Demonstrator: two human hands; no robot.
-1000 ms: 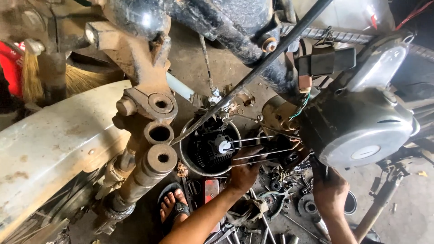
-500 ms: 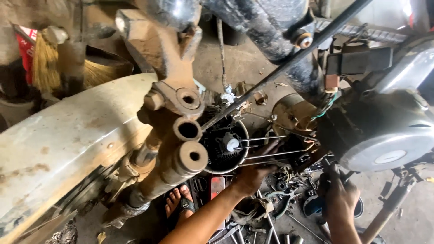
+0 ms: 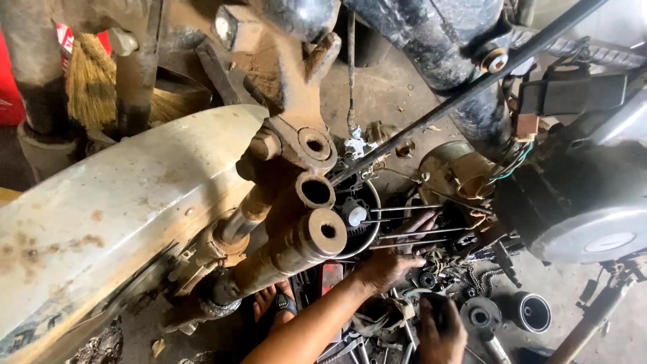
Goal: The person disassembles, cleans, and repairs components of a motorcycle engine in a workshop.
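Note:
My left hand (image 3: pixel 387 266) reaches in from the bottom, its fingers spread against several long thin engine studs (image 3: pixel 411 226) that stick out beside a round black finned part with a white hub (image 3: pixel 356 216). My right hand (image 3: pixel 441 330), dark with grease, rests low on a heap of small metal parts (image 3: pixel 431 280) on the floor. Its fingers curl downward and hide what is under them. A short metal cylinder (image 3: pixel 480 314) lies just right of that hand.
Rusty fork tubes and a triple clamp (image 3: pixel 310 195) with a pale worn fender (image 3: pixel 128 209) fill the left. A grey engine cover (image 3: pixel 593 229) sits right, a black rod (image 3: pixel 472 87) crosses diagonally. My sandalled foot (image 3: pixel 273 303) is below, with a straw brush (image 3: pixel 91 84) at upper left.
The view has swung, so the forks and fender sit further right and larger. My left hand stays at the studs. My right hand has dropped lower and moved left onto the parts heap.

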